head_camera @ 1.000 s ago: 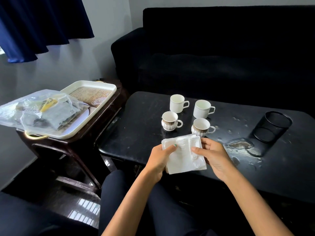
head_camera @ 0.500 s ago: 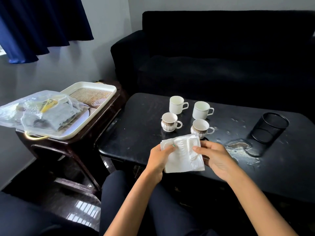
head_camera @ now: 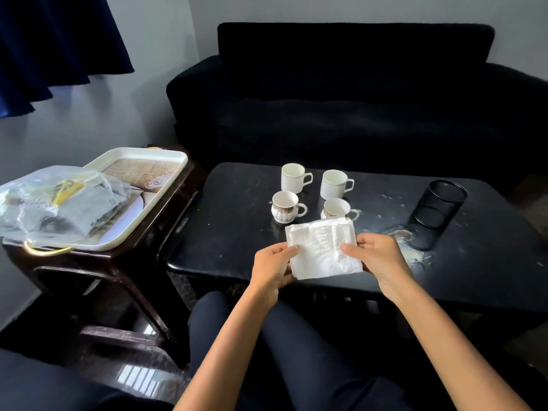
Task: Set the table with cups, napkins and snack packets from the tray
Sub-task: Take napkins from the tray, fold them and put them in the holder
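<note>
Both my hands hold a white stack of napkins (head_camera: pixel 321 250) above the near edge of the black table (head_camera: pixel 231 232). My left hand (head_camera: pixel 274 268) pinches its left side, my right hand (head_camera: pixel 378 255) pinches its right side. Behind the napkins stand several cups: two plain white ones (head_camera: pixel 293 178) (head_camera: pixel 335 183) at the back and two patterned ones (head_camera: pixel 286 206) (head_camera: pixel 336 208) in front, the right one partly hidden by the napkins. The white tray (head_camera: pixel 166 173) sits on a side table to the left, with a clear plastic bag of snack packets (head_camera: pixel 56 203) on it.
A black mesh cup (head_camera: pixel 439 203) stands on the table's right part beside a worn pale patch (head_camera: pixel 406 237). A black sofa (head_camera: pixel 355 108) runs behind the table. The dark wooden side table (head_camera: pixel 124 262) is close to the table's left edge. My legs are under the near edge.
The napkin stack has risen slightly toward the cups and now covers part of the front right cup; both hands keep their hold on it.
</note>
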